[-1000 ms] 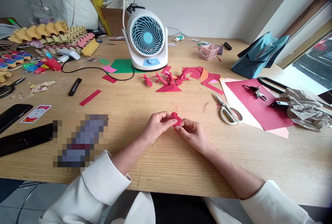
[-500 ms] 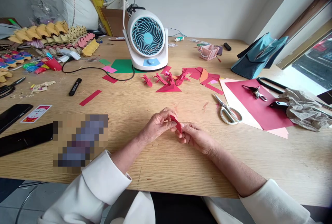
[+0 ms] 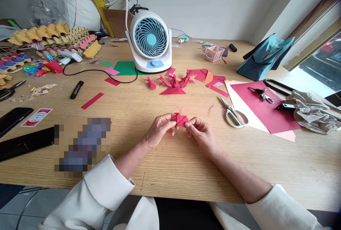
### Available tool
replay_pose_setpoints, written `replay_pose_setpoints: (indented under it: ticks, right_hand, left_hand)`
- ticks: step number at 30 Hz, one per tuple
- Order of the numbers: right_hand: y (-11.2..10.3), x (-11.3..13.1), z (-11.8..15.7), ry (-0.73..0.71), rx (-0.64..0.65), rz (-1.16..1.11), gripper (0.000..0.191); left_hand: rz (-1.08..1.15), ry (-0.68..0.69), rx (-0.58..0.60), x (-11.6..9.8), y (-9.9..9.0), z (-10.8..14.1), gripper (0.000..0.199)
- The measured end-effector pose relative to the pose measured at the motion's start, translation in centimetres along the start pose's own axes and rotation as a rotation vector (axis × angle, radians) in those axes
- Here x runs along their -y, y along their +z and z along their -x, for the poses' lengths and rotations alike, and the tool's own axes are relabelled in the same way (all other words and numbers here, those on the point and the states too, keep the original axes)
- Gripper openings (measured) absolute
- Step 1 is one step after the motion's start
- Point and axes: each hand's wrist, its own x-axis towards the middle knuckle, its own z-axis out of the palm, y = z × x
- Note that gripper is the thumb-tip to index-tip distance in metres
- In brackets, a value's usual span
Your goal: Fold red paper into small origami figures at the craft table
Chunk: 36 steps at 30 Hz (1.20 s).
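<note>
A small piece of folded red paper (image 3: 182,119) with crossing creases is held up just above the table, between both hands. My left hand (image 3: 162,127) pinches its left end between thumb and fingers. At its lower right corner, my right hand (image 3: 201,132) grips it with the thumb on the near face. Beyond the hands stand several folded red paper figures (image 3: 173,80), with a larger folded red triangle (image 3: 173,91) lying before them. Loose red paper pieces (image 3: 197,74) lie to their right.
White-handled scissors (image 3: 236,116) lie to the right, beside a large red sheet (image 3: 263,105) with keys on it. A white fan (image 3: 151,42) stands at the back. On the left are a black marker (image 3: 77,89), a red strip (image 3: 92,101) and dark phones (image 3: 26,143).
The folded red paper has turned from nearly edge-on to showing its broad creased face. My hands have moved slightly apart, with the right one now at its corner.
</note>
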Motion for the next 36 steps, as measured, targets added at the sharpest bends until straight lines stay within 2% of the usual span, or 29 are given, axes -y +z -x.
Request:
replay_pose_setpoints:
  ticks: [6,15,24,32,36]
  right_hand:
    - [0.46,-0.1,0.12,-0.015,-0.008,0.101,0.042]
    - [0.5,-0.01,0.53,-0.003,0.119,0.292,0.042]
    - [0.34,0.03,0.67,-0.122,0.175,0.487,0.047]
    - [0.43,-0.03,0.75,-0.121,0.214,0.494,0.047]
    - [0.47,-0.01,0.79,-0.091,0.222,0.466,0.043]
  left_hand:
    - [-0.08,0.021,-0.122,0.82,0.56,-0.18,0.029]
    - [-0.113,-0.002,-0.218,0.69,0.63,-0.25,0.028]
    - [-0.016,-0.036,-0.189,0.53,0.77,-0.27,0.027]
    - [-0.018,-0.016,-0.15,0.56,0.53,-0.23,0.026]
    - [-0.047,-0.013,-0.086,0.79,0.22,-0.23,0.026]
